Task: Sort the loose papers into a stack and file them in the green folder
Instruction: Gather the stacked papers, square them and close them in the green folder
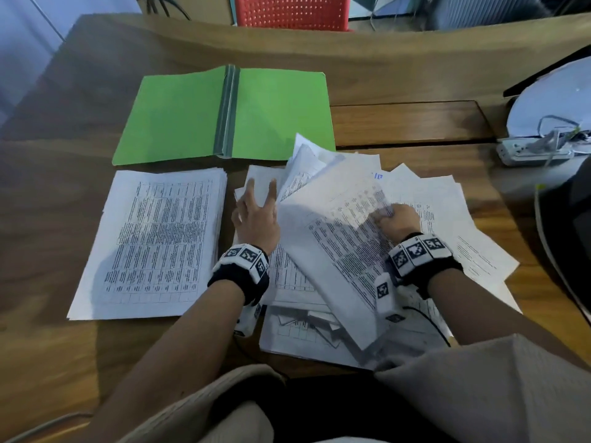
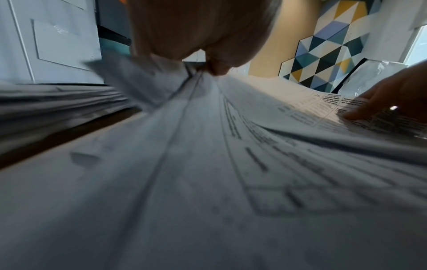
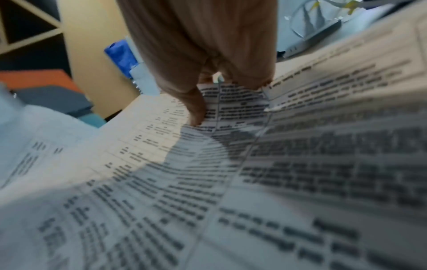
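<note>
Black wristband (image 1: pixel 238 276) behind left hand (image 1: pixel 256 219), white blocks with black square-code markers, matching band (image 1: pixel 419 257) behind right hand (image 1: pixel 399 220), thin black cable, beige sleeves (image 1: pixel 479 388) pushed up the forearms

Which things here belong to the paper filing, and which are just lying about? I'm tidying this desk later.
Job: green folder, open; neat stack; loose papers; left hand and right hand, both on the loose papers.

Lying about: power strip; red chair.
</note>
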Demonstrator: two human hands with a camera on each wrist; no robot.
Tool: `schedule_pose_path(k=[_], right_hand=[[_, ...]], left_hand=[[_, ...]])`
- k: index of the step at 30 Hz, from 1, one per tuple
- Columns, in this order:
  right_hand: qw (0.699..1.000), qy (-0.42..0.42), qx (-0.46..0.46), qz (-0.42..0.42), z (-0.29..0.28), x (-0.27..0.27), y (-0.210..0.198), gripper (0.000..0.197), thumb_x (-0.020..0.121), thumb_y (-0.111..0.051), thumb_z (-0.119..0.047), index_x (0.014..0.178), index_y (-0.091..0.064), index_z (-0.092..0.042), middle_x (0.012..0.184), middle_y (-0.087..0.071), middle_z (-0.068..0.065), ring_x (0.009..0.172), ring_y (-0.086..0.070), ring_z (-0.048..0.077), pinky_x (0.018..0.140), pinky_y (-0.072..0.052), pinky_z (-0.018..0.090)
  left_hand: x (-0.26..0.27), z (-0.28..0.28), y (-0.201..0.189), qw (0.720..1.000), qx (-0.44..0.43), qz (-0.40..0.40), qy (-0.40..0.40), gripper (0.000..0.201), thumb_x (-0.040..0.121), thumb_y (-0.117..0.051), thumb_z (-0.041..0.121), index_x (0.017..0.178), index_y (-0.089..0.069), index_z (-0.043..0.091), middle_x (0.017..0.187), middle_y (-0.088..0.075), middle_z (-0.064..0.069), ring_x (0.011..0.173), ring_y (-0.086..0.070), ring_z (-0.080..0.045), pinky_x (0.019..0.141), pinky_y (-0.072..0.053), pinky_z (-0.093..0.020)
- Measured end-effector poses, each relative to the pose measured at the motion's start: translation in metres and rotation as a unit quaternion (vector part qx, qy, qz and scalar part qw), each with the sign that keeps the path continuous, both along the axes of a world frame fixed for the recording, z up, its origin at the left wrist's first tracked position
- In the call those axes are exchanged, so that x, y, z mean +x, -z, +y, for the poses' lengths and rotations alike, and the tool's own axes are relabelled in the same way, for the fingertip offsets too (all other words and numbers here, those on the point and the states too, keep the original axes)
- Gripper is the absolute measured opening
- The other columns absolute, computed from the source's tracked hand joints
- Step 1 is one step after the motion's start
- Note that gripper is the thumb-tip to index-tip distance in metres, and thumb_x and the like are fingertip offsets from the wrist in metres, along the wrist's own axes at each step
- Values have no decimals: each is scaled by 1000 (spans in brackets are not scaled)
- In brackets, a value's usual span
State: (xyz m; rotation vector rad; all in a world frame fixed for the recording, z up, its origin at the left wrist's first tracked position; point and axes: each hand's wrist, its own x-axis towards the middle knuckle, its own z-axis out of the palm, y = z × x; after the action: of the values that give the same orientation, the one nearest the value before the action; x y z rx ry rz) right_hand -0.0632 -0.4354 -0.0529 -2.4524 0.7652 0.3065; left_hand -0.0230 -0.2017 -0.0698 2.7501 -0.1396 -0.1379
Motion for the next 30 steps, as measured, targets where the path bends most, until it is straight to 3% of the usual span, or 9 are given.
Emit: schedule_pose_path(k=[6,9,11,12,13,14,15,23,30], right_hand=[[994,39,93,-30,41,-12,-14,23,93,-45,-11,102,-55,7,118,-58,26,102,-59,35,81,-46,33],[966,102,230,-60,61,-16,-12,45,87,-57,-5,124,-32,-5,128,-48,21,67,-51,16,63,-47,27],[948,126,280,-88,63,-17,-11,63,82,-60,5,131,-24,-12,119,-51,20,72,-58,17,73,-52,33],[942,134,288,-103,62,-16,-15,68,82,-59,6,135,-21,-16,89,-36,2,82,-60,20,82,-51,36],[943,133,279,-121,58,-15,-20,69,83,-58,4,138,-21,-17,126,-28,14,86,-60,20,87,-48,35],[950,120,251,-139,52,-12,-26,63,85,-56,2,138,-27,-15,90,-59,11,84,-59,20,87,-45,31],[960,103,206,-160,44,-11,-35,50,86,-54,1,133,-39,-10,81,-49,8,86,-59,21,85,-43,28],[968,223,16,-116,-59,-24,-26,31,90,-43,-12,113,-58,4,119,-58,28,112,-53,42,96,-42,44],[972,229,14,-54,-54,-51,8,26,94,-43,-12,96,-55,12,98,-55,36,93,-55,42,89,-39,41]], left_hand=[[-4,-7,11,985,-154,69,-43,45,97,-43,17,141,-39,16,139,-45,-15,126,-43,-35,102,-38,-43],[-3,-3,9,946,-259,109,-163,40,92,-54,20,129,-47,4,127,-58,-19,116,-54,-35,95,-43,-38],[1,3,7,935,-278,122,-181,39,89,-59,23,122,-53,1,123,-61,-18,114,-57,-34,93,-45,-36],[4,5,6,929,-290,130,-189,41,88,-61,27,119,-55,1,122,-61,-17,114,-57,-34,93,-45,-36],[6,7,2,922,-303,134,-201,45,86,-63,33,119,-56,3,123,-61,-16,115,-57,-33,95,-44,-35],[8,7,-1,918,-302,140,-215,51,84,-64,40,119,-57,4,124,-61,-14,117,-56,-32,96,-44,-35],[9,7,-3,921,-289,142,-219,57,82,-63,47,119,-57,4,125,-61,-13,118,-56,-31,97,-43,-34],[-8,-20,-2,979,-111,120,-122,66,78,-67,45,130,-44,12,135,-40,-13,129,-37,-31,103,-35,-44],[-22,-55,1,987,-37,150,-47,64,88,-49,53,134,-42,9,141,-33,-15,131,-33,-33,105,-33,-45]])
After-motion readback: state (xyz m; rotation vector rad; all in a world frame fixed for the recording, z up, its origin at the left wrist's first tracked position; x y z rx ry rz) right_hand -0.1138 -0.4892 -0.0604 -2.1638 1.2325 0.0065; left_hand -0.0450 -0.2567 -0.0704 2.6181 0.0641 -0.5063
